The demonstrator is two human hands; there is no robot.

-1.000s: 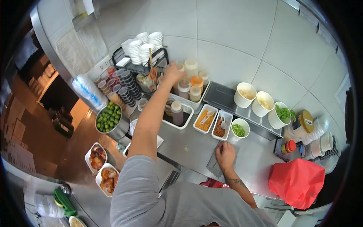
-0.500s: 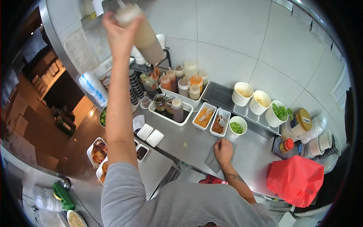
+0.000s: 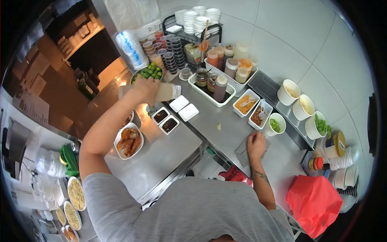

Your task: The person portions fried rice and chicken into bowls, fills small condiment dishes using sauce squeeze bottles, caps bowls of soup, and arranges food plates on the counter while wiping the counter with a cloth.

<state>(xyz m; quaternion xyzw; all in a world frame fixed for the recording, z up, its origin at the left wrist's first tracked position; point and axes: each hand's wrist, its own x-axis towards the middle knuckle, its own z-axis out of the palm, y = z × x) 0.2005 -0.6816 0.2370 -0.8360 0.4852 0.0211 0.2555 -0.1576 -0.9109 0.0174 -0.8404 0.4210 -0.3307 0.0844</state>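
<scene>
My left hand (image 3: 147,90) is closed round a squeeze bottle (image 3: 165,92) of pale brown liquid, held nearly level. Behind the hand is a metal bowl of green limes (image 3: 152,71). Just below and to the right of the bottle sit two small white dishes of dark sauce (image 3: 169,124) and two white dishes (image 3: 188,112) with nothing visible inside. A white dish of browned meat (image 3: 130,141) lies below the hand; another dish is partly hidden by the forearm. My right hand (image 3: 256,146) rests with curled fingers on a grey cloth (image 3: 243,152) on the steel counter.
Sauce bottles stand in a white basket (image 3: 210,64), with jars in a white tray (image 3: 230,99) before it. Tubs of toppings (image 3: 275,124) stand above my right hand. A red bag (image 3: 312,203) is at the lower right. Stacked cups (image 3: 194,25) fill the rack.
My left hand took the bottle from the basket area, raised it, and has now brought it down near the sauce dishes and limes. The view has turned left; my right hand stays on the cloth.
</scene>
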